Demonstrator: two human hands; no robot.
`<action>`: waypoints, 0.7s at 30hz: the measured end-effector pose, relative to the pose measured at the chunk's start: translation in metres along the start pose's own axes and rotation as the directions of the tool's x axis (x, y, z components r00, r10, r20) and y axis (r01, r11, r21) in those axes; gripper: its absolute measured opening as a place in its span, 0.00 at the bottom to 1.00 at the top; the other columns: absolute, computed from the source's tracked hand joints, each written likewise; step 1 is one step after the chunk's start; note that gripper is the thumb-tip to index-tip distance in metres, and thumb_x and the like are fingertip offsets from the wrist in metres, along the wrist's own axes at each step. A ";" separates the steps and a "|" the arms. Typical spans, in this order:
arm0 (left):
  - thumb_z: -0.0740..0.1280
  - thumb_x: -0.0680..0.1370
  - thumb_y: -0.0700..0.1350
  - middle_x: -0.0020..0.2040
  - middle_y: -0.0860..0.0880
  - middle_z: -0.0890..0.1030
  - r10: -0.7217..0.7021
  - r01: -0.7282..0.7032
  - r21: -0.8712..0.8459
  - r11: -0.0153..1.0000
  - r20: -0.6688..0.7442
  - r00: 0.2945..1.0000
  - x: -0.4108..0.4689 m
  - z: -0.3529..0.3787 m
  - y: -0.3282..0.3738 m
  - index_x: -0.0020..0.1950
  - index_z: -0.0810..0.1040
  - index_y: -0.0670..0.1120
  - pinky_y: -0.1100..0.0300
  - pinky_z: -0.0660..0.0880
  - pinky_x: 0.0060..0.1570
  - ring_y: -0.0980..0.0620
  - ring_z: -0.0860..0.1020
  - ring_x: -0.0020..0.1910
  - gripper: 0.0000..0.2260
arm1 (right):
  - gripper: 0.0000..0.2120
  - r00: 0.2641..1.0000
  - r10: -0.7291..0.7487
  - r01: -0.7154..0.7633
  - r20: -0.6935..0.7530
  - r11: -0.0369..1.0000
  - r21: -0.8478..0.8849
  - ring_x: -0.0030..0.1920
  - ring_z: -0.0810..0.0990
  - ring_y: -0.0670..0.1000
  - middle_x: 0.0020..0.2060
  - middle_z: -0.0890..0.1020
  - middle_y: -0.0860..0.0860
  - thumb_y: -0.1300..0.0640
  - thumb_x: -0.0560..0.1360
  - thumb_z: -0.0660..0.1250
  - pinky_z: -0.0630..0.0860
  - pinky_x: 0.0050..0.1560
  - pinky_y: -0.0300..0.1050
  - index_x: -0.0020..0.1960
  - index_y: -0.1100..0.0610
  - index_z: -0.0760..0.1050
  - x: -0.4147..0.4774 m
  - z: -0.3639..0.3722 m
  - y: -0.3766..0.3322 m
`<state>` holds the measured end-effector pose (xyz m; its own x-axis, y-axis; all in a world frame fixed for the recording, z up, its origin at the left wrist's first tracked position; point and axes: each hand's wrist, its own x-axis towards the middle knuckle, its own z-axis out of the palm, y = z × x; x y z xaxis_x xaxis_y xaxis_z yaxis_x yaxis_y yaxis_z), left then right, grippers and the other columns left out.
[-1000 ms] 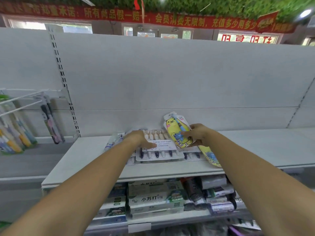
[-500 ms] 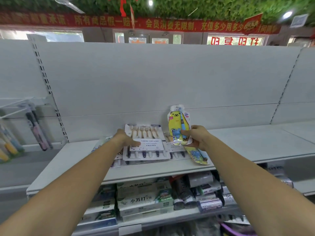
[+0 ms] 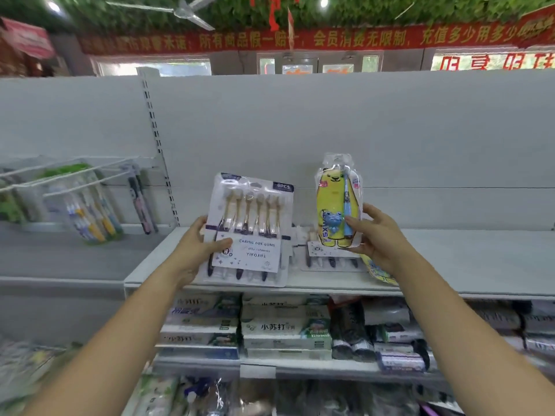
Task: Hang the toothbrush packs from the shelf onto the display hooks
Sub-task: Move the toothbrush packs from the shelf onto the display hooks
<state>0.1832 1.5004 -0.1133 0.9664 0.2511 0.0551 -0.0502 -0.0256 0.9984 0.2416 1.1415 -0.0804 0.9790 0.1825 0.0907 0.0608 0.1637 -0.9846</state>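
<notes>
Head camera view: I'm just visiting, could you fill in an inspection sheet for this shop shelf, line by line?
Surface: white shelf, mostly bare to the right.
Job's things: six-pack and yellow bear pack held upright above the shelf; a flat multi-pack and a second yellow pack lie on it; display hooks at the left carry hung packs.
Clutter: nothing seen.
Hands: left hand grips the six-pack's lower left; right hand pinches the bear pack's right edge.
Cables: nothing seen.
Surroundings: toothpaste boxes on the shelf below; red banner and ceiling fan overhead.
</notes>
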 end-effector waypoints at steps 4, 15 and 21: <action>0.74 0.71 0.34 0.56 0.43 0.86 -0.049 0.015 -0.159 0.987 -0.207 0.977 -0.092 -0.072 -0.045 0.67 0.73 0.53 0.43 0.83 0.50 0.41 0.85 0.55 0.28 | 0.14 0.988 -0.037 0.019 0.151 0.993 0.121 0.44 0.87 0.57 0.48 0.87 0.56 0.63 0.76 0.69 0.85 0.40 0.56 0.60 0.54 0.75 -0.028 0.050 0.032; 0.78 0.71 0.36 0.62 0.46 0.84 -0.248 0.206 -0.137 0.969 -0.568 0.785 -0.351 -0.209 -0.201 0.71 0.72 0.49 0.42 0.78 0.62 0.44 0.82 0.62 0.31 | 0.25 0.717 0.374 -0.351 0.589 0.923 -0.159 0.49 0.86 0.63 0.52 0.86 0.61 0.68 0.75 0.71 0.85 0.42 0.59 0.68 0.54 0.70 -0.143 0.239 0.242; 0.75 0.73 0.34 0.63 0.49 0.83 -0.325 0.231 -0.229 0.946 -0.622 0.713 -0.451 -0.256 -0.262 0.73 0.69 0.53 0.51 0.83 0.54 0.46 0.82 0.62 0.33 | 0.39 0.557 0.593 -0.482 0.582 0.801 -0.356 0.52 0.86 0.64 0.55 0.85 0.62 0.51 0.60 0.85 0.82 0.50 0.65 0.66 0.54 0.71 -0.207 0.312 0.332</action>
<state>-0.3034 1.6413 -0.3969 0.5485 0.7889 -0.2773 0.1175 0.2556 0.9596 -0.0013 1.4606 -0.3797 0.4679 0.7624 -0.4470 -0.3539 -0.3018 -0.8853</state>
